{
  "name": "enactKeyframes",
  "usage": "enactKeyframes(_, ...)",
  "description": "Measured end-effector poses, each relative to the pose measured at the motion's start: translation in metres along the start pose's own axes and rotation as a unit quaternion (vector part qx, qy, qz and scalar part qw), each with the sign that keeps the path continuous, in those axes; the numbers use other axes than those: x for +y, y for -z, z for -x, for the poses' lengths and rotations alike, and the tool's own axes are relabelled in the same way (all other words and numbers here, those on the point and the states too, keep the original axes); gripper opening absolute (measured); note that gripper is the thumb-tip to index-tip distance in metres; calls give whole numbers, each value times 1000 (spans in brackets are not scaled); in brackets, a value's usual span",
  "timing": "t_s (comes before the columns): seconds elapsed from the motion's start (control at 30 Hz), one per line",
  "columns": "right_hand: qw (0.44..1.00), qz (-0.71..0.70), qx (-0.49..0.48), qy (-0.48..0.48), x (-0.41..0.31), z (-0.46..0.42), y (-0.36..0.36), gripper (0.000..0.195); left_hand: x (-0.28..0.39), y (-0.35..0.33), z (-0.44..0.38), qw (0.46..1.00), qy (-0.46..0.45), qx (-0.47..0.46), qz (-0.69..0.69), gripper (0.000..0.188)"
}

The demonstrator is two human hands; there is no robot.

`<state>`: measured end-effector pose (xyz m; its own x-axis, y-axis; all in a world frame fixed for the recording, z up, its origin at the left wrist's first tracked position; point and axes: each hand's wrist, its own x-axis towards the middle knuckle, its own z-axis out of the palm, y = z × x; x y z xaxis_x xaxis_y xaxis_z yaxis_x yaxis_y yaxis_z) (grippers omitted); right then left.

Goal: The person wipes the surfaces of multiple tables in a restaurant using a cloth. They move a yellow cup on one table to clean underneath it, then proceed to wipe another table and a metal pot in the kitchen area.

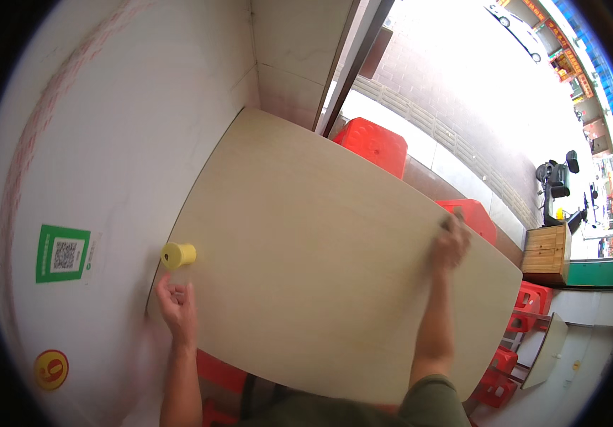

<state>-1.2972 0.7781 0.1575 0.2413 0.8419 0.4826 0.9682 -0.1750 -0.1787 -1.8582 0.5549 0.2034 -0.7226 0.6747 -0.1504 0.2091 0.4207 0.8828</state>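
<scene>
Near the wall-side edge of the beige table is a small yellow cylindrical container with a dark hole in its round end. Just on the near side of it is my left hand, fingers curled and thumb raised. A faint pale patch lies between the hand and the container. Whether the fingers touch or hold anything there is unclear. Over by the table's right far edge, my right hand is blurred, with its fingers bent. Something dark shows at its fingers, too blurred to name.
Red plastic stools stand beyond the far edge, and another red seat is below the near edge. A white wall borders the table's left side, bearing a green printed code sign. A wooden cabinet stands at right.
</scene>
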Motion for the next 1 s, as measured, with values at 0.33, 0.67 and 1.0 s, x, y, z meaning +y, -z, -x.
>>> enactKeyframes(0.33,992,-122,-38,21,-143,-6,-14,26,-70,98,113,987,-65,-48,-143,33)
enactKeyframes(0.67,966,-149,-78,199,-258,-6,-40,25,-58,83,132,961,-120,-99,-229,45)
enactKeyframes(1.0,965,-141,-98,197,-256,-32,-25,37,-54,76,131,953,-131,-113,-248,47)
